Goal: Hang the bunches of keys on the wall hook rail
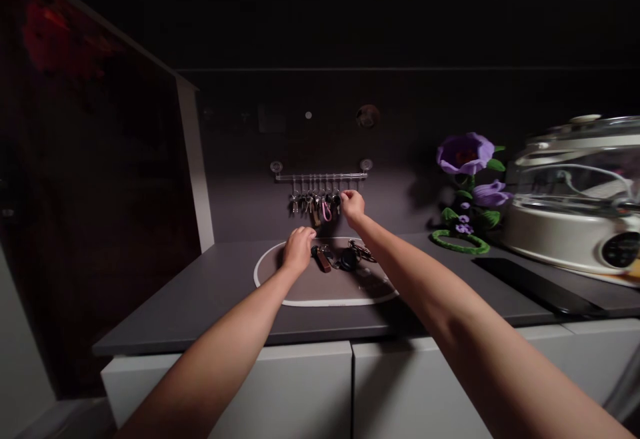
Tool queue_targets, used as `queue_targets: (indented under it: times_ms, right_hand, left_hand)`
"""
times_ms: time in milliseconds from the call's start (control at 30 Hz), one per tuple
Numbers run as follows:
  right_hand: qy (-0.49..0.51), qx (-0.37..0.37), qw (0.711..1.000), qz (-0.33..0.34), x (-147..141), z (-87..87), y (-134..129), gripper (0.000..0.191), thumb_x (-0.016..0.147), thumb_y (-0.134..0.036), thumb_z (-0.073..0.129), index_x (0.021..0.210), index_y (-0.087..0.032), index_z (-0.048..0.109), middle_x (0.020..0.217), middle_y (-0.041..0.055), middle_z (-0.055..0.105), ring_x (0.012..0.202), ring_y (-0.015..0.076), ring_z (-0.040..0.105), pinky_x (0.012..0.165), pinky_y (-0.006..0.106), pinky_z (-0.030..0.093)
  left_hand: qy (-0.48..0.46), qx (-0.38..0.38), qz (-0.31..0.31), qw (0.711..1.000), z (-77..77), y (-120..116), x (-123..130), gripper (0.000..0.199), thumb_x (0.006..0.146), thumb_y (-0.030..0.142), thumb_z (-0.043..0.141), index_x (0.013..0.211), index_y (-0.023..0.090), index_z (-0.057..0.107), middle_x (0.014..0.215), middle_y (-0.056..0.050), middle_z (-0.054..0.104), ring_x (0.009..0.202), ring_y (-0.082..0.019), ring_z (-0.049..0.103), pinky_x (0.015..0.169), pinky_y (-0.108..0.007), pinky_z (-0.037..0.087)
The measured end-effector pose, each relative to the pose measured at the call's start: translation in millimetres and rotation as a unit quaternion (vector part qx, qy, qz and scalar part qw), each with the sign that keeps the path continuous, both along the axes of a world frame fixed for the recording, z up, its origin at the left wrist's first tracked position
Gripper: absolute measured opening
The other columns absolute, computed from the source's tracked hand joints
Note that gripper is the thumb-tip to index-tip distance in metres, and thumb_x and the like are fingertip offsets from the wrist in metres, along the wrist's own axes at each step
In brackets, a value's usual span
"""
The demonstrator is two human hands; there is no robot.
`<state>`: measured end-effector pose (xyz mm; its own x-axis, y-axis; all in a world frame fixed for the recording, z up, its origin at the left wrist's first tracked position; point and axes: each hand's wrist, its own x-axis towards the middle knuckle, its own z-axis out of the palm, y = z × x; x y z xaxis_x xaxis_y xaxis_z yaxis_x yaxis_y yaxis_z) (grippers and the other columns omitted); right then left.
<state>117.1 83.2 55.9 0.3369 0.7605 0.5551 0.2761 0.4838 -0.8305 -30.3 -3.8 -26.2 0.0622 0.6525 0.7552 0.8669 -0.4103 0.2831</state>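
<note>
My right hand [353, 205] is raised to the right end of a clear hook rail [320, 177] on the dark wall. Its thumb and fingers are pinched together beside the hanging keys; whatever they hold is too small to make out. Several bunches of keys [309, 203] hang from the hooks, with a pink loop strap [326, 211] among them. Lower and to the left, my left hand [299, 249] is over the oval mat [320, 290], fingers bent and close together, their grip hidden. Just right of it lie a brown key fob [324, 262] and a round black item [349, 259].
Purple artificial flowers [466, 154] with a green ring base stand at the right of the dark countertop [200, 299]. Beyond them is a white appliance [560, 225] with a clear cover. A flat black object [530, 283] lies in front of it. White cabinet doors [305, 385] are below.
</note>
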Motion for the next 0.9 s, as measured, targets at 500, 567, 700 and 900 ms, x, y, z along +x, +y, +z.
queue_targets:
  times_ms: [500, 567, 700, 900]
  right_hand:
    - [-0.137, -0.004, 0.980, 0.142, 8, -54.6, -58, 0.017, 0.078, -0.022, 0.049, 0.091, -0.015, 0.058, 0.075, 0.0026, 0.065, 0.069, 0.0116, 0.060, 0.074, 0.026, 0.045]
    - [-0.204, 0.007, 0.971, 0.125, 12, -58.9, -64, 0.017, 0.079, -0.022, 0.049, 0.091, -0.016, 0.059, 0.075, 0.0023, 0.065, 0.071, 0.0119, 0.060, 0.074, 0.026, 0.044]
    - [-0.322, 0.006, 0.942, 0.092, 18, -62.2, -69, 0.016, 0.079, -0.020, 0.050, 0.089, -0.016, 0.062, 0.084, 0.0048, 0.067, 0.077, 0.0135, 0.060, 0.075, 0.025, 0.042]
    - [-0.441, -0.017, 0.895, 0.071, 19, -67.9, -62, 0.018, 0.079, -0.020, 0.050, 0.088, -0.016, 0.065, 0.092, 0.0072, 0.068, 0.083, 0.0160, 0.060, 0.073, 0.023, 0.041]
  left_hand:
    - [0.021, -0.043, -0.014, 0.999, 0.5, -3, -5, 0.022, 0.085, 0.022, 0.043, 0.089, 0.019, 0.064, 0.091, -0.007, 0.063, 0.089, -0.019, 0.052, 0.081, -0.030, 0.039]
    - [0.029, -0.056, -0.015, 0.998, 0.0, -2, -6, 0.022, 0.084, 0.022, 0.044, 0.090, 0.019, 0.065, 0.092, -0.007, 0.063, 0.090, -0.020, 0.052, 0.082, -0.030, 0.039]
    - [0.048, -0.076, -0.031, 0.996, -1.1, -1, -6, 0.023, 0.083, 0.022, 0.045, 0.093, 0.020, 0.065, 0.096, -0.007, 0.063, 0.094, -0.020, 0.052, 0.084, -0.031, 0.038]
    - [0.060, -0.112, -0.056, 0.990, -1.9, -2, -1, 0.025, 0.082, 0.024, 0.046, 0.098, 0.018, 0.065, 0.102, -0.009, 0.063, 0.098, -0.023, 0.053, 0.088, -0.034, 0.037]
